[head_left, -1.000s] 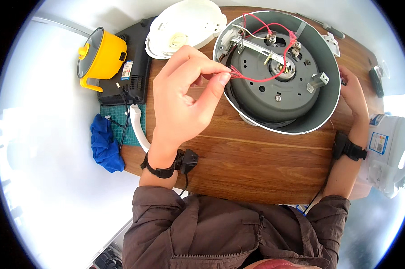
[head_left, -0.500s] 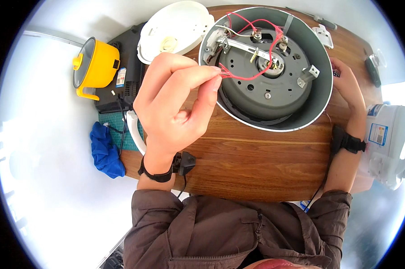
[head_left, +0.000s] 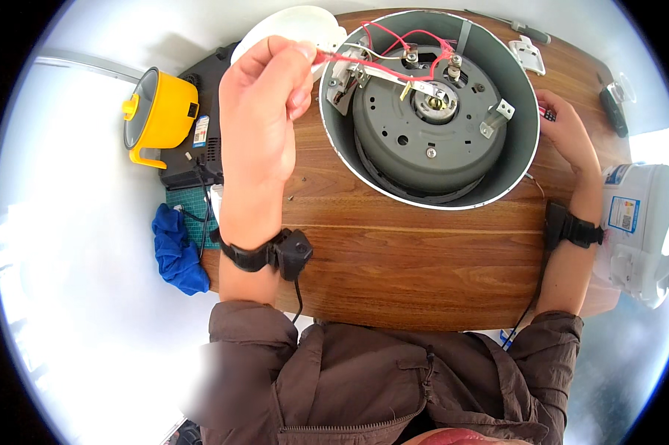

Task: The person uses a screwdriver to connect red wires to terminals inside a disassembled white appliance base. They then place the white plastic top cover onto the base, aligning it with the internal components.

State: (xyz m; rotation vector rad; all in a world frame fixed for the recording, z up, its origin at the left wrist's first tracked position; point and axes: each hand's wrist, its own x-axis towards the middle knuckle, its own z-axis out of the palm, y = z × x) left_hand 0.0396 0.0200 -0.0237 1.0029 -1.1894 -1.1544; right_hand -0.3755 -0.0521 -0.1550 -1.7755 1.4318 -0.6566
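High at the left of the round metal appliance housing (head_left: 525, 144), my left hand (head_left: 262, 111) is closed in a pinch on red wires (head_left: 375, 67). They stretch taut over the rim to the inside. A grey round heating base (head_left: 382, 152) sits within the housing, carrying screw terminals (head_left: 454, 70), a bracket (head_left: 496, 120) and a metal strip (head_left: 393, 76). Against the housing's right outer side, my right hand (head_left: 569, 133) has curled fingers around a small dark and red thing (head_left: 547, 114), mostly hidden. The white lid (head_left: 323, 26) lies partly behind my left hand.
A yellow pot (head_left: 167, 111) stands on a black appliance (head_left: 212, 111) at left. Below are a green mat (head_left: 188, 199) and blue cloth (head_left: 175, 252). A screwdriver (head_left: 534, 33), white plastic part (head_left: 527, 55), dark tool (head_left: 614, 111) and white container (head_left: 638, 230) are at right.
My left hand has moved up and left, pulling the red wires straighter. The housing has shifted slightly left. My right hand stays beside it.
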